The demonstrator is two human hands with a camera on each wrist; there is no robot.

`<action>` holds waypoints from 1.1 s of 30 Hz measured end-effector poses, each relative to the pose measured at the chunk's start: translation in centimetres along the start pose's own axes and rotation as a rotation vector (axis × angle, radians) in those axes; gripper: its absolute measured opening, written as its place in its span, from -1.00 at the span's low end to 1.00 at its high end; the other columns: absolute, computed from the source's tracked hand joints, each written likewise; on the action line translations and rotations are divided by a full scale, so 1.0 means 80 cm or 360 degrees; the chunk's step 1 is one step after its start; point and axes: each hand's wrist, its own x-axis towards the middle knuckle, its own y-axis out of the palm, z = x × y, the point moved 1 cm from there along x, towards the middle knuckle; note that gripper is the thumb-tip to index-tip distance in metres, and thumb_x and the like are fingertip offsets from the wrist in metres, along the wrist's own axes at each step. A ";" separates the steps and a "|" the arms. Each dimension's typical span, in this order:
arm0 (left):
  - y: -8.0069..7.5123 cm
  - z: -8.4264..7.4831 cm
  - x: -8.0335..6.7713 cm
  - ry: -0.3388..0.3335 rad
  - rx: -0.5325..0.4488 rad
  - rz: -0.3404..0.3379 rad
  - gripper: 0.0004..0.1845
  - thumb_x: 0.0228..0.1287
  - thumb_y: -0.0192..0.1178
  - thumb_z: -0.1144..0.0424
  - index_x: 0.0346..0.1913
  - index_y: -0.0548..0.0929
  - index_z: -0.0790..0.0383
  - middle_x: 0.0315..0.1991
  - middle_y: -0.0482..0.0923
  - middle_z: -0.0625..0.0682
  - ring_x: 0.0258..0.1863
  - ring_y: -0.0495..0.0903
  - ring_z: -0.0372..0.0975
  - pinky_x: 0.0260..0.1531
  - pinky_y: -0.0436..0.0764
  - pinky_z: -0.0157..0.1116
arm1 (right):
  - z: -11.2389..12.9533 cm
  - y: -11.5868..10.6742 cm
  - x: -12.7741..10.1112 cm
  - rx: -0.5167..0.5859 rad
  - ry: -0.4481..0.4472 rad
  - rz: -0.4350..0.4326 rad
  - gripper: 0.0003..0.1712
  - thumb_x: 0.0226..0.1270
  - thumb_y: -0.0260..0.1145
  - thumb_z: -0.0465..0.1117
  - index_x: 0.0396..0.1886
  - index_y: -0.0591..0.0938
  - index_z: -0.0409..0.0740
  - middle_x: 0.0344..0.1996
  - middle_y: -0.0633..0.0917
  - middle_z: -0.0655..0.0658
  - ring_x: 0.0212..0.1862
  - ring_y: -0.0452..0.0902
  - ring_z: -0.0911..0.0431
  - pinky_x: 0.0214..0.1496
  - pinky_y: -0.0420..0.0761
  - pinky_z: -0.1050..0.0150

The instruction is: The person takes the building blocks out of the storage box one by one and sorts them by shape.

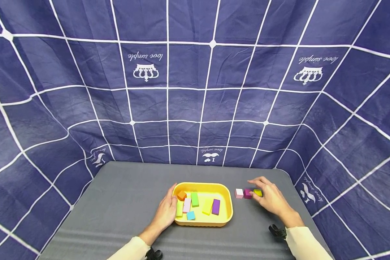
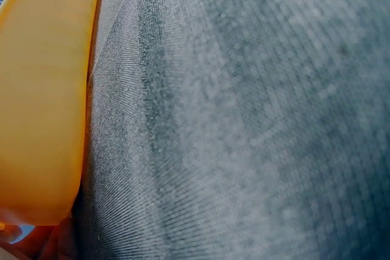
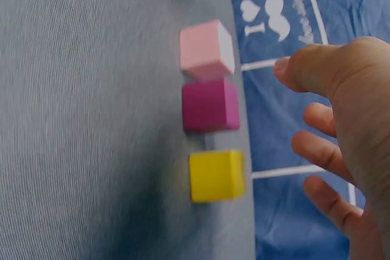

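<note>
Item one, at left: my left hand (image 1: 167,211) rested against the left rim of the yellow tray (image 1: 225,202), fingers straight and laid along the wall, gripping nothing. From the left wrist view only the tray's smooth, glossy outer wall (image 2: 42,89) and the woven grey mat (image 2: 244,120) showed.

Contents of the tray, an oval-cornered plastic dish: six blocks. One orange cube (image 1: 181,195) near my fingertips; one light-green block (image 1: 179,208); one pale pink block (image 1: 186,204); one green block (image 1: 194,199); one small blue cube (image 1: 190,215) near the front wall; one yellow block (image 1: 207,206) (hard to pick out against the tray floor); one purple block (image 1: 216,206). That made seven, on recount. All lay flat and loosely scattered, some touching.

Item two, right of the tray, on the mat: three cubes in a row. One pink cube (image 3: 206,49), one magenta cube (image 3: 210,105) touching it, one yellow cube (image 3: 217,175) just apart from the magenta. Matte, square-edged faces.

Item three, at right: my right hand (image 1: 273,196) hovered beside the yellow cube, fingers (image 3: 320,150) spread apart and relaxed, holding nothing.

Backdrop: navy cloth (image 1: 195,90) with white grid lines.
</note>
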 end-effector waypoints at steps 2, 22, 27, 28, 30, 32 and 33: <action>0.000 0.000 0.000 -0.0004 -0.0004 0.0003 -0.40 0.83 -0.05 0.35 0.79 0.38 0.26 0.71 0.50 0.37 0.68 0.54 0.31 0.71 0.44 0.35 | 0.008 0.001 0.000 -0.0007 0.0011 -0.0006 -0.46 0.33 0.77 -0.26 0.30 0.88 0.02 0.15 0.85 -0.04 0.06 0.89 -0.09 0.14 0.80 -0.27; 0.005 0.003 -0.006 0.0017 -0.0012 -0.0041 -0.41 0.82 -0.04 0.37 0.77 0.42 0.27 0.68 0.54 0.36 0.64 0.58 0.30 0.67 0.50 0.34 | 0.107 0.030 0.022 -0.0022 -0.0276 -0.0001 -0.49 0.35 0.76 -0.22 0.29 0.89 0.01 0.13 0.85 0.03 -0.06 0.84 0.07 0.08 0.72 -0.04; 0.006 0.003 -0.006 0.0009 -0.0021 -0.0029 -0.41 0.82 -0.04 0.36 0.78 0.41 0.27 0.70 0.52 0.36 0.66 0.56 0.30 0.69 0.47 0.34 | 0.127 0.042 0.032 -0.0025 -0.0287 0.0089 -0.50 0.43 0.73 -0.13 0.32 0.88 0.04 0.15 0.83 0.06 0.08 0.83 0.10 0.12 0.76 -0.03; 0.006 0.002 -0.006 0.0012 -0.0026 -0.0027 -0.41 0.82 -0.04 0.36 0.78 0.41 0.27 0.70 0.52 0.37 0.67 0.55 0.31 0.70 0.46 0.34 | 0.131 0.043 0.035 -0.0021 -0.0295 0.0099 -0.50 0.43 0.73 -0.11 0.33 0.88 0.05 0.15 0.83 0.06 0.15 0.83 0.10 0.15 0.78 -0.04; 0.005 0.002 -0.005 0.0010 -0.0028 -0.0032 -0.41 0.82 -0.04 0.36 0.77 0.41 0.27 0.70 0.52 0.36 0.67 0.55 0.30 0.70 0.47 0.34 | 0.139 0.046 0.040 0.0009 -0.0312 0.0126 -0.49 0.45 0.72 -0.08 0.35 0.87 0.05 0.17 0.83 0.06 0.18 0.83 0.09 0.19 0.78 -0.06; 0.004 0.002 -0.005 0.0010 -0.0027 -0.0042 -0.41 0.81 -0.03 0.37 0.77 0.42 0.26 0.69 0.53 0.36 0.66 0.56 0.30 0.69 0.47 0.33 | 0.147 0.049 0.046 0.0033 -0.0327 0.0153 -0.48 0.48 0.71 -0.06 0.38 0.86 0.05 0.19 0.82 0.06 0.19 0.83 0.08 0.23 0.79 -0.07; 0.003 0.001 -0.005 0.0011 -0.0028 -0.0047 -0.41 0.81 -0.03 0.37 0.77 0.42 0.25 0.69 0.53 0.36 0.66 0.56 0.30 0.69 0.48 0.33 | 0.150 0.051 0.049 0.0045 -0.0333 0.0170 -0.47 0.49 0.70 -0.05 0.39 0.85 0.05 0.19 0.82 0.06 0.19 0.83 0.08 0.24 0.79 -0.07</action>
